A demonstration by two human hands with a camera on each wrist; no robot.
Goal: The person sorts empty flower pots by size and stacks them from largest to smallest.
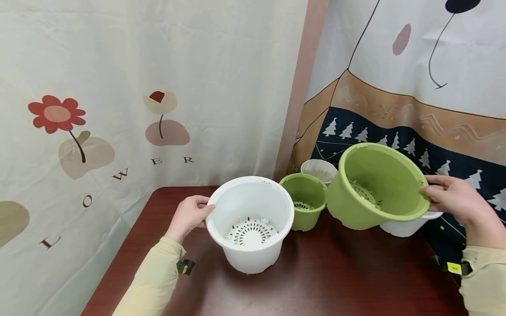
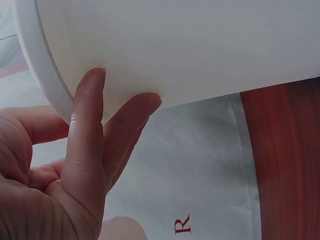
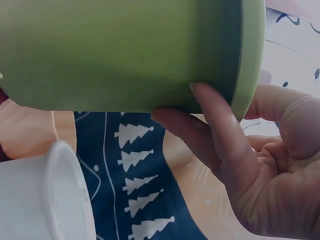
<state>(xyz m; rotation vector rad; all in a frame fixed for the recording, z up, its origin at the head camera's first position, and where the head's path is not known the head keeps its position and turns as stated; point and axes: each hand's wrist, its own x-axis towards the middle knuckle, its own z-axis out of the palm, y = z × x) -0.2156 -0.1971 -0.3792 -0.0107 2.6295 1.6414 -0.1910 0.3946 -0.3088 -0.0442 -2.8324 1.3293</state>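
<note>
My left hand [image 1: 192,213] pinches the left rim of a large white plastic flowerpot [image 1: 253,197], thumb inside and fingers along the outer wall. Slots pierce the bottom of this pot. In the left wrist view two fingers [image 2: 87,135] press against its white side. On the right, my right hand [image 1: 454,199] grips the rim of a large green flowerpot [image 1: 385,180], which is held up and tilted. From the right wrist view, fingers [image 3: 225,135] lie against its green outer wall. Both pots look empty apart from small green bits in the green one.
A smaller green pot [image 1: 304,193] stands between the two held pots. Behind it sits a small white pot [image 1: 319,169]. Another white pot [image 1: 405,226] is partly hidden under the raised green one. The dark red table [image 1: 328,281] meets printed curtains [image 1: 221,87] at the back.
</note>
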